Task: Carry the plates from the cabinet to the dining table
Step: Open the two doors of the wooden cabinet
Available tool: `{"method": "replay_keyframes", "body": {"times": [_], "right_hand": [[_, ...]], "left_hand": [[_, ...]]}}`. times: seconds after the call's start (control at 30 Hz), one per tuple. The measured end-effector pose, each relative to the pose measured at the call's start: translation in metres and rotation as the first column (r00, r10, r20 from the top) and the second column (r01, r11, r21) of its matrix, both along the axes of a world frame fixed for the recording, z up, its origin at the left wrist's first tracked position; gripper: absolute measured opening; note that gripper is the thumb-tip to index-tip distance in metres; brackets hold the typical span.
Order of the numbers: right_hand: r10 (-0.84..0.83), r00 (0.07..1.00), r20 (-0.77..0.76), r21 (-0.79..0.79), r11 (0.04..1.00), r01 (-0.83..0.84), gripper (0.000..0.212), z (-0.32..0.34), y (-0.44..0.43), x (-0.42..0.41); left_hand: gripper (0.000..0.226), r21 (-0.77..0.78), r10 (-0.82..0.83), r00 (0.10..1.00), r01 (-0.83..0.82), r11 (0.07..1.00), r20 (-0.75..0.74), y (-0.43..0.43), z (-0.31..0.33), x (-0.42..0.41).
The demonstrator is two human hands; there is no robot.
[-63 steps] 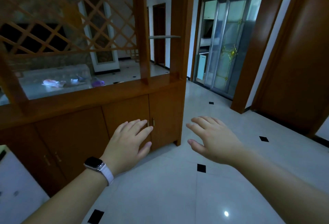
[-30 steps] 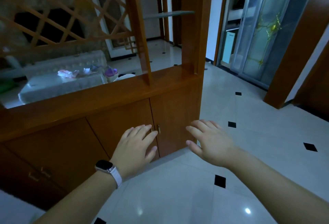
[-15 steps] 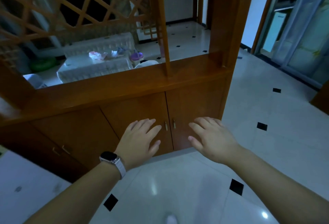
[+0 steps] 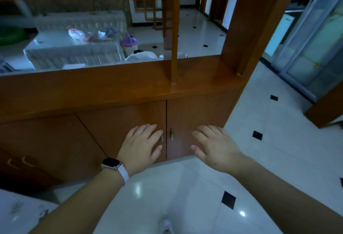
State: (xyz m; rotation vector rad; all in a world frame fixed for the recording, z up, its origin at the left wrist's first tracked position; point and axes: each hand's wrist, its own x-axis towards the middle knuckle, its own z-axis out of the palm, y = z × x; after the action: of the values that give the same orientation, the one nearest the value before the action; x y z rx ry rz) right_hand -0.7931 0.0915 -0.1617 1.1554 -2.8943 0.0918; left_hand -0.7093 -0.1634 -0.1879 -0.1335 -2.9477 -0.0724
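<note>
A low wooden cabinet [image 4: 111, 88] stands in front of me, built into a room divider with a lattice screen above. Its two right-hand doors are closed, each with a small metal handle [image 4: 171, 133] near the seam between them. My left hand [image 4: 142, 145], with a watch on the wrist, hovers palm down, fingers spread, over the left door beside its handle. My right hand [image 4: 213, 145] hovers the same way in front of the right door. Both hands hold nothing. No plates are visible.
Beyond the divider stands a cloth-covered table [image 4: 74, 48] with small items and a purple container [image 4: 128, 41]. A thick wooden post [image 4: 248, 23] rises at the cabinet's right end. White tiled floor [image 4: 278, 150] spreads to the right toward sliding glass doors [image 4: 315, 44]. Another door pair [image 4: 18, 162] is lower left.
I have come closer to the cabinet and look more steeply down at it. Both hands now hover right in front of the two right-hand doors, still apart and holding nothing.
</note>
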Motion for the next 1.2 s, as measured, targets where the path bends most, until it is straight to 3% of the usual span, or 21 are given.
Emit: {"method": "replay_keyframes", "body": {"times": [0.5,0.8,0.97,1.07,1.2], "right_hand": [[0.012,0.998,0.059,0.02,1.0,-0.013,0.046,-0.041,-0.048,-0.073],[0.077,0.962,0.263,0.004,0.997,-0.081,0.055,-0.129,-0.076,-0.135],[0.065,0.929,0.364,0.011,0.997,-0.074,0.059,-0.199,-0.088,-0.174],[-0.006,0.874,0.486,-0.021,1.0,0.018,0.052,-0.238,-0.096,-0.189],[-0.209,0.608,0.766,-0.044,0.926,0.374,0.048,-0.278,-0.11,-0.204]], "left_hand": [[0.046,0.067,0.009,0.997,-0.014,0.998,0.083,-0.035,-0.055,-0.075],[0.043,0.2,0.173,0.941,-0.237,0.951,0.291,-0.042,-0.134,-0.12],[0.053,0.308,0.273,0.859,-0.426,0.851,0.433,-0.041,-0.197,-0.148],[0.046,0.399,0.283,0.82,-0.506,0.765,0.497,-0.037,-0.23,-0.169],[0.046,0.506,0.371,0.718,-0.686,0.523,0.59,-0.029,-0.265,-0.193]]}}
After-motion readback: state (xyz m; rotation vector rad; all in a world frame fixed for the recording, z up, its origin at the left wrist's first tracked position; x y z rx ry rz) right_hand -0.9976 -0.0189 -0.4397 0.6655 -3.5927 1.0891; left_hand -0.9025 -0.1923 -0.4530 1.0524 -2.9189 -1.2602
